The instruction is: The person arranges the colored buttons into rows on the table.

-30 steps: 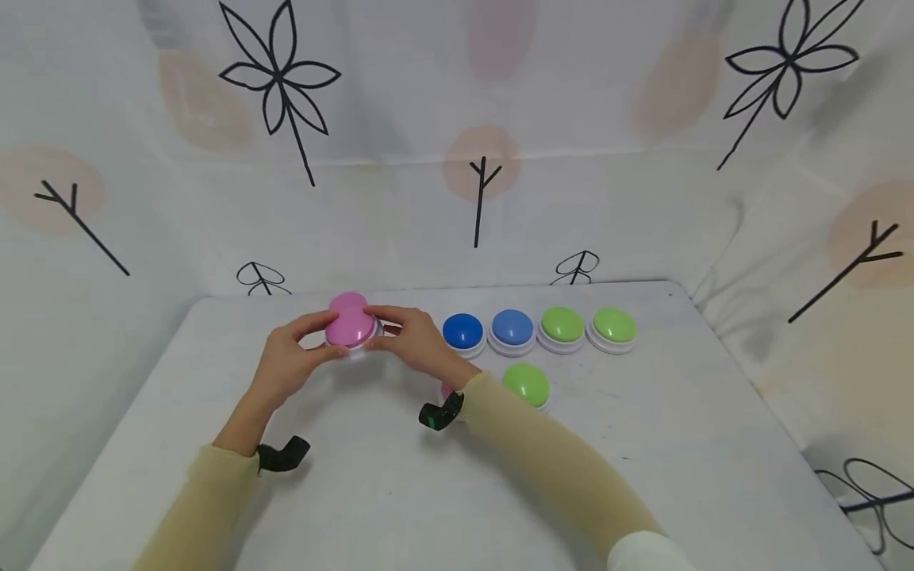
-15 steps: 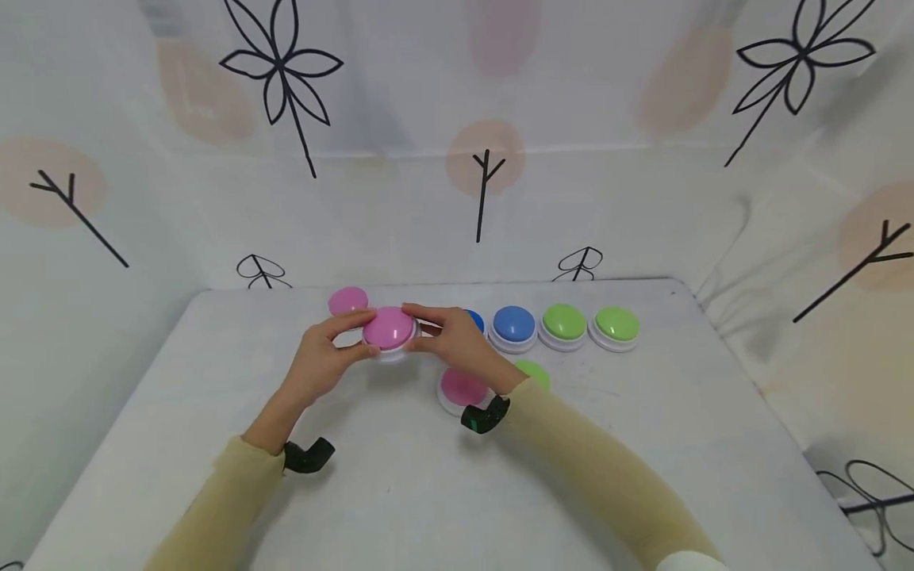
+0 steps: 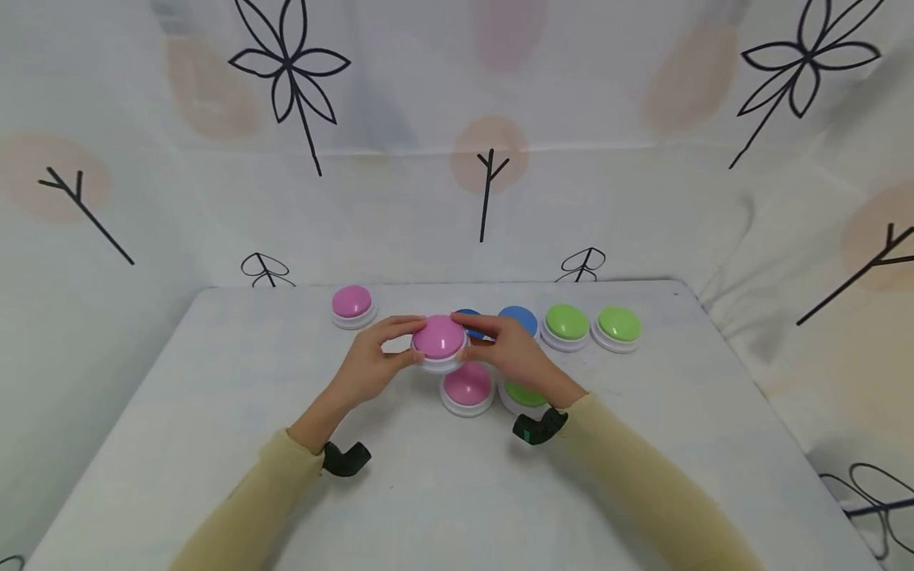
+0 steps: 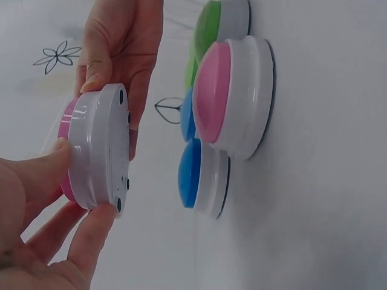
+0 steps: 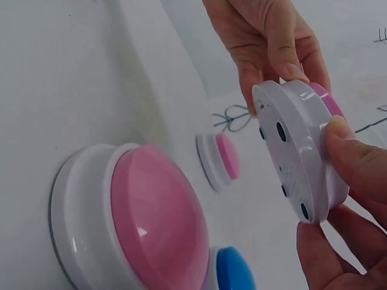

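A pink push button (image 3: 439, 337) with a white base is held up off the table between both hands. My left hand (image 3: 373, 362) pinches its left side with thumb and fingers. On its right side my right hand (image 3: 516, 349) pinches it the same way. Dark round feet show on its underside in both wrist views. Below it on the table stands a second pink button (image 3: 467, 385), with a green button (image 3: 524, 396) beside it, partly behind my right wrist. Behind my right hand a dark blue button (image 3: 468, 316) and a lighter blue button (image 3: 520, 317) are partly covered.
Two more green buttons, a left one (image 3: 567, 323) and a right one (image 3: 619, 325), stand in the back row. A third pink button (image 3: 352, 304) sits at the back left, near the far edge of the white table (image 3: 428, 492). Patterned cloth (image 3: 400, 222) hangs behind.
Both hands have carried the pink button rightward, from beside the back-left pink button to above the front pink one. The back-left button now shows whole; the blue ones are more covered.
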A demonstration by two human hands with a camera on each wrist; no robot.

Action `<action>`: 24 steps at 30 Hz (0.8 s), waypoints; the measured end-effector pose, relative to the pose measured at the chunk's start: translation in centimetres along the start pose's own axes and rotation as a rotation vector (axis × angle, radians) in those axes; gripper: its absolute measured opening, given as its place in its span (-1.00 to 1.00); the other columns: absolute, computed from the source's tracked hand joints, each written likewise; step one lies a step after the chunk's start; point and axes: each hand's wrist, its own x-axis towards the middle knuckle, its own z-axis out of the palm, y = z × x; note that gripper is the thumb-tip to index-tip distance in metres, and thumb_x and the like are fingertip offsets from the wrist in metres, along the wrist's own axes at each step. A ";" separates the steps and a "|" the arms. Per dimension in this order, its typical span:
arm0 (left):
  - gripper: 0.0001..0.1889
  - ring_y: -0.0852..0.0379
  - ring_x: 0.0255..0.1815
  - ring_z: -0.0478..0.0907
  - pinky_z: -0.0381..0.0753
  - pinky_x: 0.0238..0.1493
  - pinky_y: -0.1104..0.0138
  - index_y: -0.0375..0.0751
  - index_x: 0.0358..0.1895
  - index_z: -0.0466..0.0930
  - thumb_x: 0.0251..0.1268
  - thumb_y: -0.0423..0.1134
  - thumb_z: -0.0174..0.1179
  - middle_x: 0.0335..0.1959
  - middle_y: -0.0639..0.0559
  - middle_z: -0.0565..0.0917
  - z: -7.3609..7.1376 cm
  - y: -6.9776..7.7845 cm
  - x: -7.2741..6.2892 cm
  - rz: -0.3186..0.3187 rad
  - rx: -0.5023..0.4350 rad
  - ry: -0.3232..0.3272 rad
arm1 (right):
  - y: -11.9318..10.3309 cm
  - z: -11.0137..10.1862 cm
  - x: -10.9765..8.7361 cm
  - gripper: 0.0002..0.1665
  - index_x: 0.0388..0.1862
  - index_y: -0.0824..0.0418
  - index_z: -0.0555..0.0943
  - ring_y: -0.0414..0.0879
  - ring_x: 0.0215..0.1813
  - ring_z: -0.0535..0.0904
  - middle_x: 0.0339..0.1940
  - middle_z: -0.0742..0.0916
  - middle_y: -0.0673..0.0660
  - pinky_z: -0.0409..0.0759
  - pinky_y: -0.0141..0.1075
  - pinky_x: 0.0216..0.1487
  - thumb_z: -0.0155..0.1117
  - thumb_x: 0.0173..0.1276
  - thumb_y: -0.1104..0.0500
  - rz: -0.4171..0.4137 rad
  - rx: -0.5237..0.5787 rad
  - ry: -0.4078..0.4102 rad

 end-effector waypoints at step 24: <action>-0.49 0.09 0.26 0.48 0.66 0.01 0.31 -0.05 0.26 0.61 0.21 -0.27 0.43 0.25 0.09 0.56 6.8 2.3 2.7 0.020 -0.061 -0.099 | 1.3 -4.9 -6.9 -0.30 0.42 0.19 0.45 0.06 0.41 0.41 0.38 0.54 0.12 0.46 -0.29 0.24 0.43 0.32 0.17 -0.048 0.011 0.099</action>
